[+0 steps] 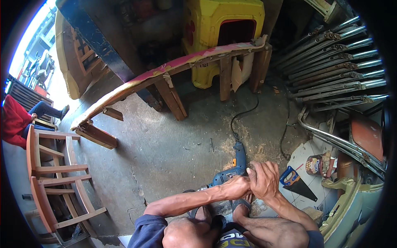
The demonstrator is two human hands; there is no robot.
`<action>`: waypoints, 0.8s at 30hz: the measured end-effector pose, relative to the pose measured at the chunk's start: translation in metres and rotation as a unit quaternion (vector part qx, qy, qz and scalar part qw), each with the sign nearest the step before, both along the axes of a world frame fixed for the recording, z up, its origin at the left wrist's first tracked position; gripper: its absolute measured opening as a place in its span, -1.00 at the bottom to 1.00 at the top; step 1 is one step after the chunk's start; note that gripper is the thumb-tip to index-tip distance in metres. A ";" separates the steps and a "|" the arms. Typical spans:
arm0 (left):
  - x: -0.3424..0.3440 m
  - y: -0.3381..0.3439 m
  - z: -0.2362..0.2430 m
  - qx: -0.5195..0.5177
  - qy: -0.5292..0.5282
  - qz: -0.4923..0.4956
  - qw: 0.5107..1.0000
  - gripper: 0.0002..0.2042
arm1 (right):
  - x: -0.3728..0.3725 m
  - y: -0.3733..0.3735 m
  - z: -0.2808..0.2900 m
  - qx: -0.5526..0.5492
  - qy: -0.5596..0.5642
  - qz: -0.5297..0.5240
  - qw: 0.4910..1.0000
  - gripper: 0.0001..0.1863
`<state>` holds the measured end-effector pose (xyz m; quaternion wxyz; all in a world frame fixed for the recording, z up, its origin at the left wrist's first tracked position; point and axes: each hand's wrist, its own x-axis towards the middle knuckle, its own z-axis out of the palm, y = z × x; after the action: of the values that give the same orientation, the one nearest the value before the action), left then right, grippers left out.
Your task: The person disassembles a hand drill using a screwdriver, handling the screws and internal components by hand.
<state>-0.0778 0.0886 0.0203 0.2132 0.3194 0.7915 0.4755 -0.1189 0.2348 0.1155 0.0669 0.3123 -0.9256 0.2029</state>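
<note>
Both my hands meet above the floor in front of my knees. My left hand [238,187] reaches in from the left with its fingers curled closed against the other hand. My right hand [265,178] bends over beside it, fingers also curled; whatever lies between them is hidden. Just beyond the hands a blue corded power drill [223,176] lies on the floor, its handle pointing away from me and its chuck to the left. To the right, a handsaw [298,184] with a blue handle rests on white tiles.
A curved wooden frame [173,66] with pink fabric spans the far side, before a yellow plastic stool [223,16]. Ladder-like wooden frames [62,168] stand left, near a seated person in red [16,120]. Folded metal chairs [339,66] and a jar [315,164] are right.
</note>
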 end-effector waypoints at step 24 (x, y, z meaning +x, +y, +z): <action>-0.023 -0.008 0.008 0.144 0.011 -0.056 0.988 -0.77 | 0.003 0.007 -0.001 0.018 -0.047 0.024 0.998 -0.58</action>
<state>-0.1012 0.0808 0.0283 0.1828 0.3959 0.6980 0.5680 -0.1164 0.2417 0.1150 0.0127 0.3257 -0.9234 0.2027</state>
